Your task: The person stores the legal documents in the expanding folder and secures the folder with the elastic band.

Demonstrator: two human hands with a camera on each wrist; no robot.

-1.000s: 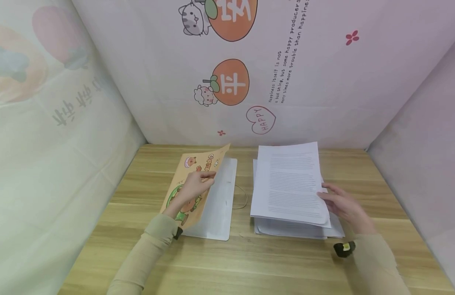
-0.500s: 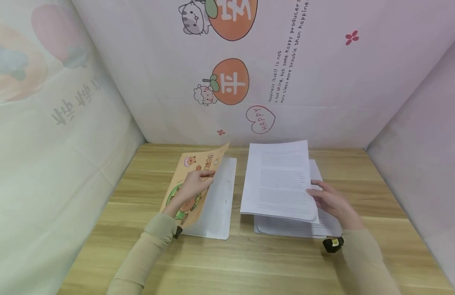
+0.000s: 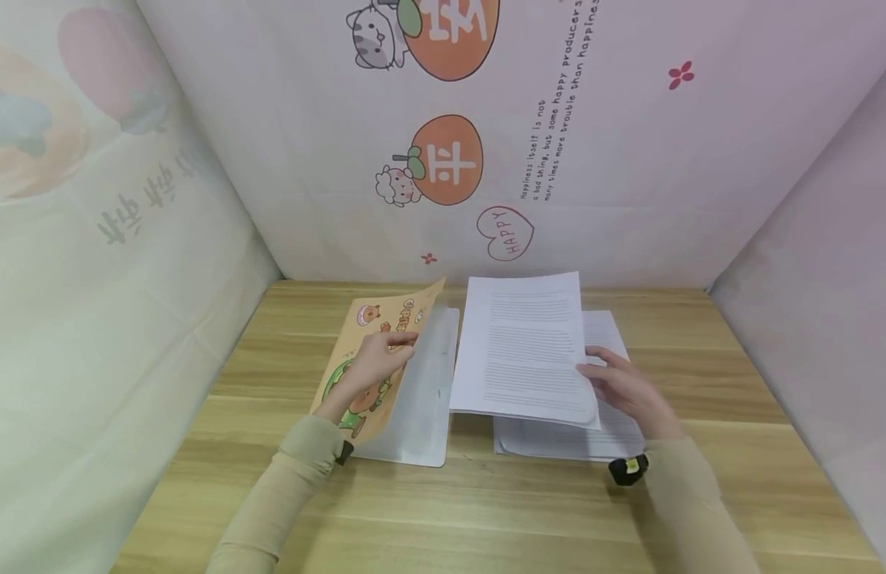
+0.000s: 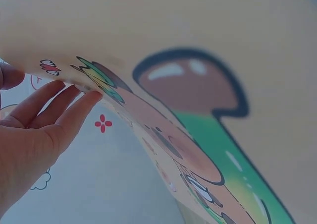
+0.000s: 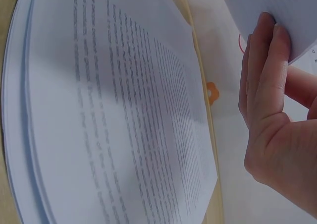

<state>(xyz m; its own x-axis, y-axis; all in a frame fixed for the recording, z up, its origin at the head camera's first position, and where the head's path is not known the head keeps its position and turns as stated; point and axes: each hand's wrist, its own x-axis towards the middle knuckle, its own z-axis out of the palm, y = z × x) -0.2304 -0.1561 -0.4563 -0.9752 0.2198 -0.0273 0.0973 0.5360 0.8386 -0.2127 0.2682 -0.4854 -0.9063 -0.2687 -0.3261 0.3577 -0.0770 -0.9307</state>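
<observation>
An orange folder with cartoon animals on its cover (image 3: 385, 316) lies at left in the head view. My left hand (image 3: 376, 365) pinches the cover's right edge and holds it raised at a slant, baring the white inside (image 3: 430, 399). To the right, my right hand (image 3: 629, 395) grips several printed sheets (image 3: 532, 351) between thumb and fingers at their right edge. These sheets hang tilted, their left edge near the folder's right side. Beneath them a stack of printed paper (image 3: 568, 443) lies on the table, partly covered. In the right wrist view, that stack (image 5: 129, 115) shows dense text.
The table (image 3: 443, 518) has a wood-grain top. White cloth with printed cartoons and lettering forms the back wall (image 3: 608, 159), and cloth walls also stand at the left (image 3: 163, 279) and right (image 3: 809, 239).
My right hand has carried the held sheets leftward, off part of the stack and up to the folder's right side. The left hand and the raised cover stay nearly still.
</observation>
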